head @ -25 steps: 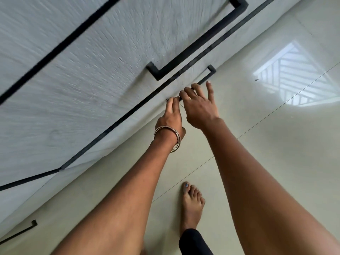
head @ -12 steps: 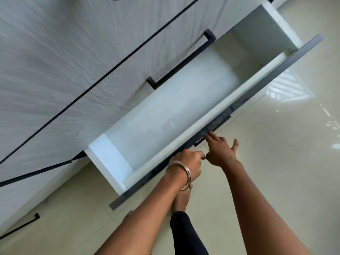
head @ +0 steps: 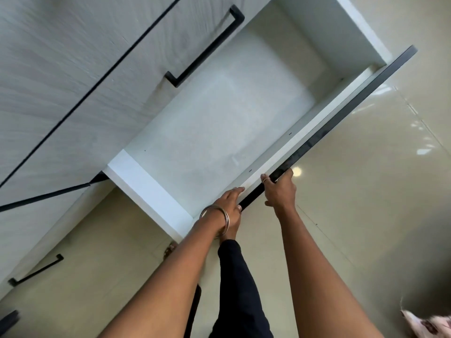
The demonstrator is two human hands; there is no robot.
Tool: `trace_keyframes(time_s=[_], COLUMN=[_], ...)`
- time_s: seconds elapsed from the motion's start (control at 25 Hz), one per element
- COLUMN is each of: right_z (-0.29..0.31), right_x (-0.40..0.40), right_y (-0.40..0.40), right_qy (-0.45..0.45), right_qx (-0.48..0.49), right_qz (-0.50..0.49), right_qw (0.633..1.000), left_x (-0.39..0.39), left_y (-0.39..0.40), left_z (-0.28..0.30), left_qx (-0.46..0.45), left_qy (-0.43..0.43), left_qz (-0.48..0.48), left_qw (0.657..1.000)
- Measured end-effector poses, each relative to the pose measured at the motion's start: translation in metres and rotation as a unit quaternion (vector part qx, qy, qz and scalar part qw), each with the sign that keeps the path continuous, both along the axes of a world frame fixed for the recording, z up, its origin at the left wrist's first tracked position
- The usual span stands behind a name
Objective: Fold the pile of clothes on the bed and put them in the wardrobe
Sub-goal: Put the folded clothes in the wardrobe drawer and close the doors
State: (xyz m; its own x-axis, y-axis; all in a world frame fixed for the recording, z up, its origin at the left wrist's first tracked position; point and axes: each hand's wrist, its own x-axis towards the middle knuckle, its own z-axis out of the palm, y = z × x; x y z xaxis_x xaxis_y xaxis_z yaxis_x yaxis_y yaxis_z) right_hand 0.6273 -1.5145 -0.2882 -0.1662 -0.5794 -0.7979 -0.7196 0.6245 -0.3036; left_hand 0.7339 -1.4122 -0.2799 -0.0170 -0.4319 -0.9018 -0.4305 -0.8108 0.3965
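So, going left to right: far left is the wardrobe (head: 61, 76) front, pale wood-grain w/ dark gaps between panels. A small black handle (head: 36, 270) sits low at the near left, and a longer black handle (head: 207, 47) is on the drawer front above the open one. Next, the bottom drawer (head: 151, 186) stands pulled out wide over the glossy beige floor (head: 366, 191); its inside is white and bare, no clothes in it. Clothes pile and bed aren't in view; only a scrap of pink patterned fabric (head: 427, 325) shows at the near right corner, blurred, can't tell what it is.

Left hand (head: 228, 206), w/ thin metal bangles (head: 216, 219) on the wrist, holds the drawer's dark front edge (head: 329, 128) near its left end, thumb lying along the white inner side, fingers curled under out of sight. Just right of it, the right hand (head: 280, 191) grips the same edge, a ringed finger hooked over the top, thumb on the outer side. Both arms reach far out from the near side. Between the forearms a leg in black (head: 234, 289) shows, w/ a foot partly hidden below the left wrist.
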Motion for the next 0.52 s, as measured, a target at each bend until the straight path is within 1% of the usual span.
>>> trace_keyframes(time_s=[0.16,0.24,0.32,0.4,0.48,0.52], right_z=[-0.005,-0.003,0.002,0.012,0.027,0.035], right_x=[-0.015,-0.019,-0.020,-0.015,-0.003,0.004], right_y=[0.006,0.007,0.008,0.008,0.010,0.010], right_qy=[0.015,0.028,0.063,0.117,0.176,0.188], right_qx=[0.016,0.023,0.028,0.030,-0.002,-0.033], right_qz=[-0.038,-0.032,0.001,0.051,0.136,0.183], right_qw=[0.999,0.999,0.998,0.991,0.975,0.964], left_x=[-0.004,-0.010,-0.014,-0.012,-0.004,0.003], left_y=[-0.008,-0.008,-0.006,-0.003,0.002,0.003], left_z=[0.000,0.003,0.007,0.012,0.019,0.023], left_qx=[0.038,0.051,0.058,0.063,0.070,0.079], left_qy=[0.007,0.014,0.017,0.006,-0.020,-0.032], left_qz=[-0.052,-0.064,-0.066,-0.069,-0.065,-0.052], left_qw=[0.998,0.997,0.996,0.996,0.995,0.995])
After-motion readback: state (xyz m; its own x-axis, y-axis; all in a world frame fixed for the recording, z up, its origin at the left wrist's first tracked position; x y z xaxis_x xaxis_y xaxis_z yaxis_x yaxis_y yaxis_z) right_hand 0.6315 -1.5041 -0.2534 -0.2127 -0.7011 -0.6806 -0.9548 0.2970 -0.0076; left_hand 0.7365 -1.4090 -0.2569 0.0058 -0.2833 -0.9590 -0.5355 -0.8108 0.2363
